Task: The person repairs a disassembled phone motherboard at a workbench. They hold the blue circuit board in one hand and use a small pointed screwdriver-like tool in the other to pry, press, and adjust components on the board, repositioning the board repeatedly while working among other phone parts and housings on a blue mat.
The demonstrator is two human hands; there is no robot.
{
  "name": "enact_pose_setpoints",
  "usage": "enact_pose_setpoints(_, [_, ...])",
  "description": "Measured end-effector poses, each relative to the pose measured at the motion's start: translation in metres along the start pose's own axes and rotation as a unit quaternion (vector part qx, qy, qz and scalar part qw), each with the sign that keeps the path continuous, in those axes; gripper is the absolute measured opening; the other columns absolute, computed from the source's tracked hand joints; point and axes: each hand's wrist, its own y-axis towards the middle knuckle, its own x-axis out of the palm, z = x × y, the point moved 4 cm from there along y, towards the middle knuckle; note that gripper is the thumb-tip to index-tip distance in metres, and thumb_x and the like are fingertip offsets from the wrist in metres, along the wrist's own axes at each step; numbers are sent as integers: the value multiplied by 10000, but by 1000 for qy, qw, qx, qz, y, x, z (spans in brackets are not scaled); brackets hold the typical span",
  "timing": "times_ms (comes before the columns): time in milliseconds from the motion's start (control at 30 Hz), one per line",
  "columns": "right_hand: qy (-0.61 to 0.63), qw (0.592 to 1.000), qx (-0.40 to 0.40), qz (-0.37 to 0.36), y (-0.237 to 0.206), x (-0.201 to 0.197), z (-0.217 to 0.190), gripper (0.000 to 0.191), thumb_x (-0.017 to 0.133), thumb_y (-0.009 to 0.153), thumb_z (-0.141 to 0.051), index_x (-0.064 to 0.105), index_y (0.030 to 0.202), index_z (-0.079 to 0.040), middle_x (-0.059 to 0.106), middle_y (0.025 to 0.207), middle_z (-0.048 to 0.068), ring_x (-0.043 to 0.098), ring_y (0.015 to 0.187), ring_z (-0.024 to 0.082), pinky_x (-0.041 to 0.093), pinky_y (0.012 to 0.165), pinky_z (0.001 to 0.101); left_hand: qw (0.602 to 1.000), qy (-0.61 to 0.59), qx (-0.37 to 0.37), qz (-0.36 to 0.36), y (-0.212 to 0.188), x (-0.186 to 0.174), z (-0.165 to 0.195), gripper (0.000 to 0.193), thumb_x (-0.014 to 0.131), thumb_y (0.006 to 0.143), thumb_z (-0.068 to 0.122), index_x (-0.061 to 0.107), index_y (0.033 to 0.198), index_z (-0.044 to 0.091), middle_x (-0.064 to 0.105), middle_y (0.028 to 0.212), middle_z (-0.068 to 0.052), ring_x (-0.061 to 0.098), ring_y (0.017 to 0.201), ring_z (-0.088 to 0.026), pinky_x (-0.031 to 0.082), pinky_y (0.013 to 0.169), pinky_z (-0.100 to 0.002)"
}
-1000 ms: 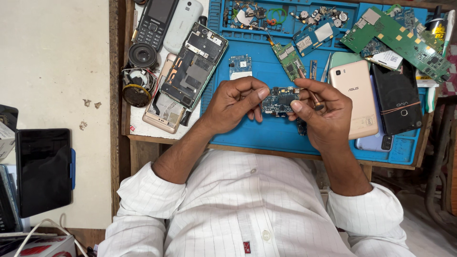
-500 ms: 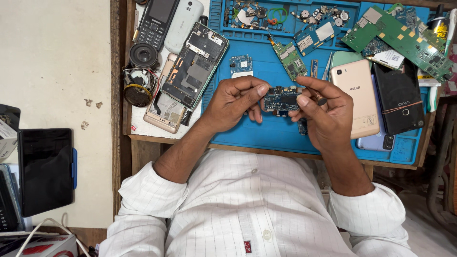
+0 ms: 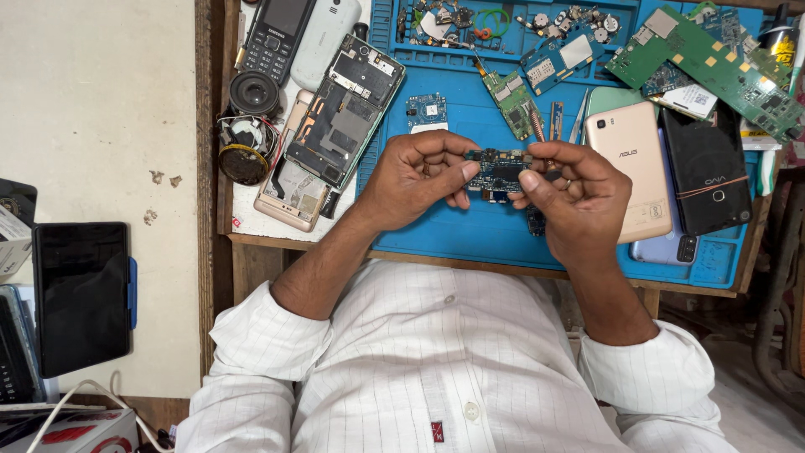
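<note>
Both hands are pinching a small circuit board (image 3: 501, 173) by its ends, lifting it above the blue mat (image 3: 470, 226) for close inspection: left hand (image 3: 415, 180) gripping one end, right hand (image 3: 579, 201) steadying the other. An opened phone (image 3: 340, 113) is lying left of the mat.

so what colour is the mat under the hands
Blue mat, clearest in the head view, below both hands.
</note>
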Motion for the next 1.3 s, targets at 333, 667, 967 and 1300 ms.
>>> enact_pose_setpoints(333, [-44,998,11,-32,-2,7,2,315,738,954,79,646,1255,85,712,1034,139,719,870,137,627,786,256,998,51,29,21,-2,-3,1,174,650,1070,126,668,1159,-23,733,874,-58,711,701,-76,587,605,-191])
enact_pose_setpoints(667, [100,991,82,-28,5,5,9,328,716,964,11,641,1277,74,727,1015,160,732,854,168,634,744,278,999,-48,-7,17,1,-3,-1,338,665,1054,124,622,1360,-13,752,1007,-93,765,852,-131,665,729,-239])
enact_pose_setpoints(967, [-128,990,-55,2,-6,4,-6,254,781,989,45,679,1222,38,717,1033,134,698,898,127,586,788,237,998,-38,49,33,-2,-2,2,305,686,1048,73,622,1339,5,726,1131,-87,759,964,-124,665,843,-249])
enact_pose_setpoints(1300, [-411,820,-394,-65,-14,38,-41,218,881,837,22,753,1001,-43,711,982,82,726,843,203,578,673,300,997,4,72,-19,-3,5,9,433,715,1035,-73,593,1438,32,653,1406,-124,689,1243,-176,611,1116,-311])
